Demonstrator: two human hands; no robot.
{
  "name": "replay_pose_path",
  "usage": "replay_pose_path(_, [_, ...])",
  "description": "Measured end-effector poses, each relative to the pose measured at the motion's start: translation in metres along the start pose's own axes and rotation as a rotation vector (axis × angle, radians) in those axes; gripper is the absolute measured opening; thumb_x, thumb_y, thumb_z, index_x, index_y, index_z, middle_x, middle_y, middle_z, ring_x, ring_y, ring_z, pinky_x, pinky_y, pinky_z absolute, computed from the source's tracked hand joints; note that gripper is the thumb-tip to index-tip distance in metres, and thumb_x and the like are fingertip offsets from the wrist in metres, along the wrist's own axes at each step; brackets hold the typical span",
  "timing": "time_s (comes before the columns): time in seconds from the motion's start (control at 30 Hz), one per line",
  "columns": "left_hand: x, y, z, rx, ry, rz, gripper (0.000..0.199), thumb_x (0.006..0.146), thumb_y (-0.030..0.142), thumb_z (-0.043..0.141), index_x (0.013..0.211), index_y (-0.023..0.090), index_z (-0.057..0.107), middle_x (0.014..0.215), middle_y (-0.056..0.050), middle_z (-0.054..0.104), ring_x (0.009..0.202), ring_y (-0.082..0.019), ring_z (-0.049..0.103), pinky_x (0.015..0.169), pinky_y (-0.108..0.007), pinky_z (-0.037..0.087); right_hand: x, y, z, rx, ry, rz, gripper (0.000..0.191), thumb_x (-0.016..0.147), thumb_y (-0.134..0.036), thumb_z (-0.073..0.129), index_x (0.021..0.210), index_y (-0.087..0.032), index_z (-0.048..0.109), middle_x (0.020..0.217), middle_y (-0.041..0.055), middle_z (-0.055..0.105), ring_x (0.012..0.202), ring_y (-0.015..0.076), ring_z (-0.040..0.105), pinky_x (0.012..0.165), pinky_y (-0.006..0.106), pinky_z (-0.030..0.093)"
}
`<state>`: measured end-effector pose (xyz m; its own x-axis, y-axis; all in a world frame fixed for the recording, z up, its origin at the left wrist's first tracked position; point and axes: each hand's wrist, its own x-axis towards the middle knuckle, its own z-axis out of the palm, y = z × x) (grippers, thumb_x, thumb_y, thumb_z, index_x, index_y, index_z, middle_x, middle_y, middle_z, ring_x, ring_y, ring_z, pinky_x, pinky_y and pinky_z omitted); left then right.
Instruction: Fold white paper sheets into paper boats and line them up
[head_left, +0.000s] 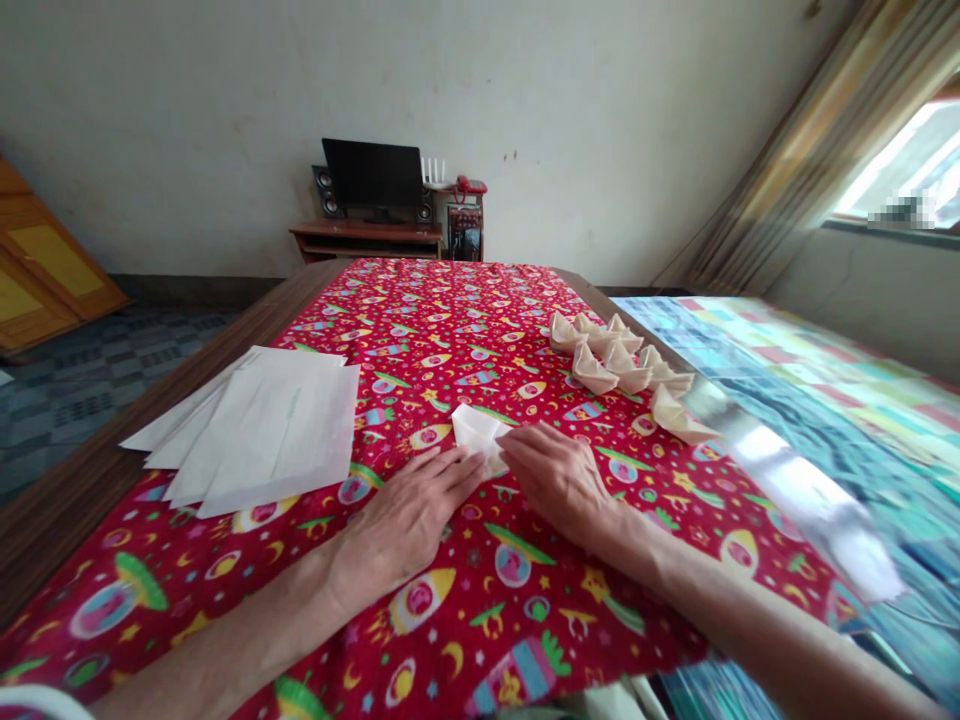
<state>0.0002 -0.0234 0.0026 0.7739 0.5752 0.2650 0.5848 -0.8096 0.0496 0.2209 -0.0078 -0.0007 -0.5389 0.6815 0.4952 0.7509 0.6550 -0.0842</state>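
Note:
A small piece of folded white paper [478, 430] lies on the red patterned cloth [450, 340], close in front of me. My left hand [420, 500] grips its near left edge, the fingers close together at the paper. On the right side, my right hand [551, 475] has its fingers bent and pressed together on the paper, covering part of it. Both hands rest low at the cloth, and the paper under the fingertips is hidden.
A fanned stack of white paper sheets [277, 430] lies at the left. Several folded paper boats [619, 360] stand at the right, near the table's edge. Beyond that edge is a bed with a patterned cover [825, 400]. A monitor [373, 175] stands by the far wall.

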Motion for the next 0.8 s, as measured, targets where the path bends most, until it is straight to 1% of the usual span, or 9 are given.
replay_pose_path(0.07, [0.001, 0.001, -0.001, 0.01, -0.004, -0.004, 0.056, 0.082, 0.002, 0.032, 0.134, 0.016, 0.043, 0.138, -0.006, 0.048, 0.13, -0.018, 0.039, 0.107, -0.037, 0.033, -0.01, -0.009, -0.007, -0.031, -0.049, -0.189, 0.029, 0.094, -0.018, 0.038, 0.113, -0.015, 0.06, 0.118, 0.0113, 0.063, 0.111, 0.0206, 0.056, 0.092, 0.034, 0.046])
replay_pose_path(0.1, [0.001, 0.002, -0.002, 0.012, -0.009, -0.009, 0.056, 0.081, 0.001, 0.032, 0.133, 0.015, 0.044, 0.138, -0.007, 0.048, 0.13, -0.018, 0.039, 0.107, -0.036, 0.033, -0.014, -0.013, -0.01, -0.046, -0.085, -0.194, 0.032, 0.095, -0.022, 0.039, 0.119, -0.014, 0.057, 0.124, 0.0122, 0.059, 0.116, 0.0222, 0.053, 0.097, 0.039, 0.043])
replay_pose_path(0.2, [0.002, 0.003, -0.002, 0.007, -0.018, -0.017, 0.057, 0.079, 0.001, 0.033, 0.133, 0.015, 0.045, 0.139, -0.007, 0.047, 0.13, -0.018, 0.039, 0.108, -0.037, 0.032, -0.023, -0.017, -0.017, -0.031, -0.191, -0.176, 0.042, 0.095, -0.034, 0.04, 0.131, -0.013, 0.047, 0.133, 0.0137, 0.052, 0.124, 0.022, 0.047, 0.104, 0.042, 0.039])
replay_pose_path(0.27, [0.002, 0.002, -0.001, 0.001, -0.019, -0.017, 0.059, 0.079, 0.0, 0.033, 0.135, 0.017, 0.043, 0.139, -0.006, 0.046, 0.13, -0.017, 0.038, 0.108, -0.036, 0.032, -0.026, -0.014, -0.021, -0.02, -0.216, -0.158, 0.043, 0.095, -0.034, 0.041, 0.133, -0.013, 0.045, 0.132, 0.0138, 0.052, 0.124, 0.0216, 0.047, 0.104, 0.041, 0.04])
replay_pose_path(0.33, [0.002, 0.002, -0.001, 0.004, -0.018, -0.017, 0.06, 0.079, 0.0, 0.033, 0.135, 0.017, 0.043, 0.139, -0.005, 0.047, 0.13, -0.016, 0.039, 0.108, -0.035, 0.031, -0.029, -0.01, -0.024, -0.025, -0.204, -0.144, 0.041, 0.095, -0.03, 0.041, 0.131, -0.013, 0.048, 0.129, 0.0133, 0.055, 0.122, 0.0224, 0.049, 0.103, 0.042, 0.041])
replay_pose_path(0.43, [0.001, 0.001, -0.001, 0.022, -0.024, -0.005, 0.058, 0.078, 0.001, 0.033, 0.133, 0.015, 0.045, 0.138, -0.006, 0.047, 0.13, -0.016, 0.039, 0.109, -0.035, 0.031, -0.034, -0.004, -0.029, -0.049, -0.192, -0.128, 0.037, 0.094, -0.025, 0.041, 0.129, -0.014, 0.051, 0.126, 0.013, 0.057, 0.119, 0.0231, 0.052, 0.102, 0.044, 0.041])
replay_pose_path(0.57, [0.0, -0.002, 0.001, 0.036, -0.042, 0.009, 0.062, 0.075, -0.001, 0.033, 0.134, 0.014, 0.044, 0.14, -0.005, 0.045, 0.131, -0.016, 0.037, 0.109, -0.035, 0.03, -0.038, -0.002, -0.033, -0.069, -0.183, -0.12, 0.034, 0.095, -0.022, 0.038, 0.123, -0.014, 0.055, 0.123, 0.0136, 0.06, 0.116, 0.0226, 0.055, 0.1, 0.042, 0.044])
replay_pose_path(0.67, [0.0, -0.004, 0.002, 0.04, -0.05, 0.023, 0.063, 0.075, -0.001, 0.034, 0.135, 0.014, 0.042, 0.141, -0.004, 0.044, 0.132, -0.017, 0.035, 0.108, -0.036, 0.03, -0.035, -0.004, -0.031, -0.111, -0.17, -0.125, 0.033, 0.095, -0.021, 0.035, 0.116, -0.013, 0.058, 0.117, 0.0138, 0.063, 0.11, 0.0232, 0.058, 0.097, 0.042, 0.045])
replay_pose_path(0.8, [0.006, -0.004, 0.0, 0.052, -0.07, 0.017, 0.061, 0.078, 0.003, 0.037, 0.137, 0.018, 0.038, 0.141, -0.002, 0.044, 0.128, -0.021, 0.038, 0.105, -0.04, 0.031, -0.03, -0.009, -0.021, -0.187, -0.163, -0.177, 0.03, 0.093, -0.021, 0.039, 0.113, -0.012, 0.059, 0.106, 0.0143, 0.067, 0.103, 0.0254, 0.061, 0.097, 0.046, 0.045])
